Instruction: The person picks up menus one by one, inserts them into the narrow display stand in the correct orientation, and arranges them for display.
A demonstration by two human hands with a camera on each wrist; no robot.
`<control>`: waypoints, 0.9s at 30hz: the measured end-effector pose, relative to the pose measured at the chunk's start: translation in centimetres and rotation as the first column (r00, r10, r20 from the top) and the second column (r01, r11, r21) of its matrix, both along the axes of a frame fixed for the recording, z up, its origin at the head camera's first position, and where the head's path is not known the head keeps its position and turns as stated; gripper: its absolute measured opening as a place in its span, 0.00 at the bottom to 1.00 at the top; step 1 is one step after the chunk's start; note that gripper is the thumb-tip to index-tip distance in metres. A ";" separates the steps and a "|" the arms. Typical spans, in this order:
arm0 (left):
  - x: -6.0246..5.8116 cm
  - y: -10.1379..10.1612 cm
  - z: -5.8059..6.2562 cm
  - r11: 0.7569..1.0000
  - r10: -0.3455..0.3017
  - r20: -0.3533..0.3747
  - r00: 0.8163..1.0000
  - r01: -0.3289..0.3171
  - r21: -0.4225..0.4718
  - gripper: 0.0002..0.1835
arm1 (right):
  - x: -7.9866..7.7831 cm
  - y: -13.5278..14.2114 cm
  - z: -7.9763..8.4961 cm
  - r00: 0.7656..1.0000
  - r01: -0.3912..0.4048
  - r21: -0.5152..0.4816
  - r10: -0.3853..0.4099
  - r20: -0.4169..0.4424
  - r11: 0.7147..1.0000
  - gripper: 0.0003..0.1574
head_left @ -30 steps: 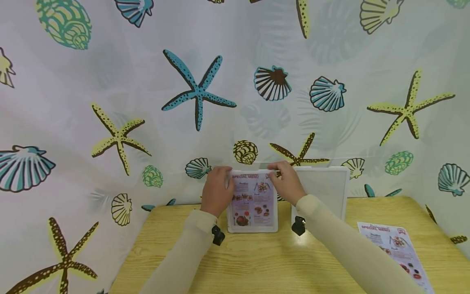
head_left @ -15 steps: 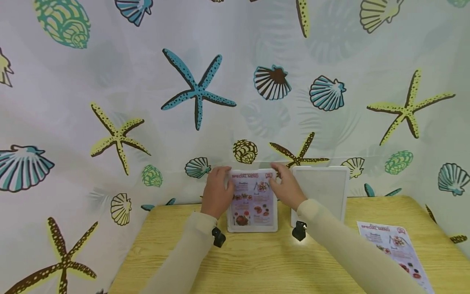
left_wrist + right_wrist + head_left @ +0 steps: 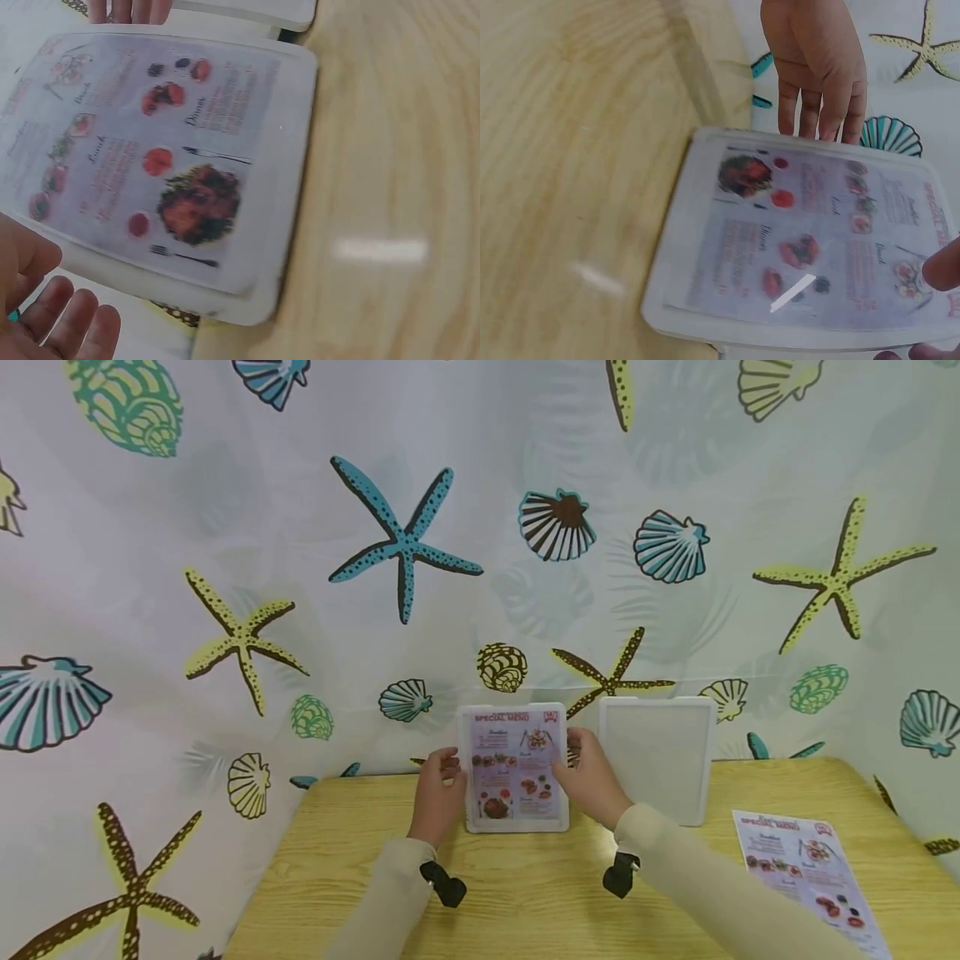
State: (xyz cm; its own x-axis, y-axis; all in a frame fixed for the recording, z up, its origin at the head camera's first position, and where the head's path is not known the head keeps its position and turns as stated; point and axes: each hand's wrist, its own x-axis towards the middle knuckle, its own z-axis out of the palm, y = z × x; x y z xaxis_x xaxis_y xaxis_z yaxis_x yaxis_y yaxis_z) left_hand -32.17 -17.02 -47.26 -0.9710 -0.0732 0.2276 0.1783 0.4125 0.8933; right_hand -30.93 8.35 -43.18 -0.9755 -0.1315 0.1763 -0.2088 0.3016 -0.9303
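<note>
A printed special menu sheet (image 3: 517, 768) sits inside a white-rimmed display frame (image 3: 516, 827) that leans against the patterned curtain. My left hand (image 3: 438, 797) is beside the frame's left edge with loosely bent fingers. In the left wrist view, its fingers (image 3: 71, 322) show apart from the rim. My right hand (image 3: 592, 777) is at the opposite edge, and its thumb overlaps the rim in the head view. Its thumb (image 3: 943, 268) appears in front of the menu in the right wrist view, with fingertips just beyond the rim. Neither hand's fingers curl tightly round the frame.
To the right, a second white frame (image 3: 656, 760) without a menu leans on the curtain (image 3: 450, 652). Another menu sheet (image 3: 813, 877) lies flat on the wooden table (image 3: 525, 893) at the right. The curtain rises directly behind both frames.
Both hands have left the frame's top corners and moved down along its sides. The menu now shows uncovered at the top. The second frame and loose sheet stay put.
</note>
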 end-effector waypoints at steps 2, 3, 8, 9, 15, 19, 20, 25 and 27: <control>0.5 -0.2 -0.8 1.000 -0.001 -0.004 1.000 0.001 0.019 0.20 | 0.6 0.0 -0.6 1.000 0.001 -0.008 0.000 0.004 1.000 0.34; 0.8 -0.3 -1.1 1.000 0.001 0.004 1.000 -0.001 0.027 0.19 | 0.9 0.0 -0.9 1.000 0.003 -0.007 -0.003 0.009 1.000 0.32; 2.1 0.0 -2.8 0.998 0.020 0.060 0.998 -0.024 0.062 0.20 | 1.8 0.2 -2.2 0.999 0.033 -0.004 -0.033 0.015 0.999 0.30; 2.4 0.2 -3.0 0.997 0.026 0.078 0.997 -0.032 0.074 0.21 | 1.8 0.2 -2.5 0.999 0.033 -0.007 -0.033 0.018 0.999 0.30; 3.4 1.2 -3.2 0.990 0.022 0.057 0.998 -0.029 0.137 0.25 | 1.9 0.5 -3.3 1.000 0.019 -0.041 -0.018 0.013 0.999 0.30; 3.4 1.6 -3.2 0.989 0.028 0.040 0.999 -0.034 0.145 0.26 | 1.7 0.7 -3.6 1.000 0.000 -0.049 0.001 0.017 0.999 0.31; 3.3 1.6 -3.3 0.989 0.034 0.039 0.999 -0.040 0.141 0.27 | 1.6 0.7 -3.6 1.000 -0.006 -0.048 0.007 0.018 0.999 0.31; 3.2 1.9 -3.5 0.990 0.050 0.036 0.998 -0.054 0.132 0.28 | 1.3 0.9 -3.8 0.999 -0.030 -0.067 0.032 0.033 0.997 0.32; 3.2 1.9 -3.6 0.990 0.051 0.034 0.998 -0.055 0.130 0.28 | 1.3 0.9 -3.8 0.998 -0.038 -0.083 0.042 0.042 0.996 0.32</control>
